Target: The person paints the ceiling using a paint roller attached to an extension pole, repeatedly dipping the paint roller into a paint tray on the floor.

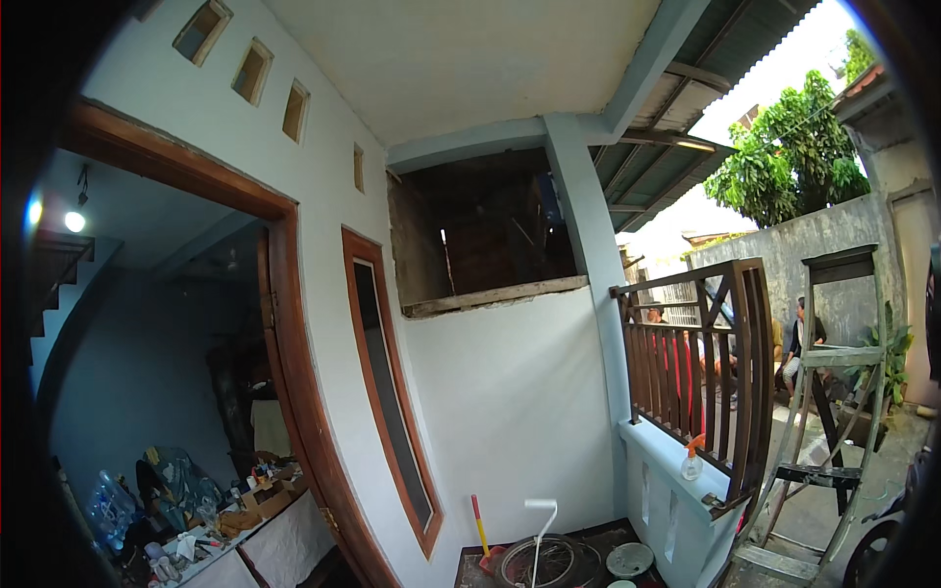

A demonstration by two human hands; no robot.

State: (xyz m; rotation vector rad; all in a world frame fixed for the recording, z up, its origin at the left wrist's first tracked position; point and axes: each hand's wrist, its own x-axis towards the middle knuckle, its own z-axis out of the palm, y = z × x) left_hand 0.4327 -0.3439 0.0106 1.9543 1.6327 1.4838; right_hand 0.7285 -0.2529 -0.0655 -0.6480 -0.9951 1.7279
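Neither of my hands shows in the head view. A white paint roller (540,505) stands up at the lower edge, its thin white rod running down out of the picture; what holds or supports it is not visible. Behind the roller lies a wheel with a tyre (549,561). A dustpan (493,559) with a yellow and red handle leans by the white wall (500,402). To the right of the wheel sits a round lid or bucket top (629,560).
A stepladder (821,470) stands at the right beside a brown metal railing (686,367). On the low wall stands a spray bottle (692,461) with an orange top. At the left, an open doorway (284,343) shows a cluttered table (211,549). People sit beyond the railing.
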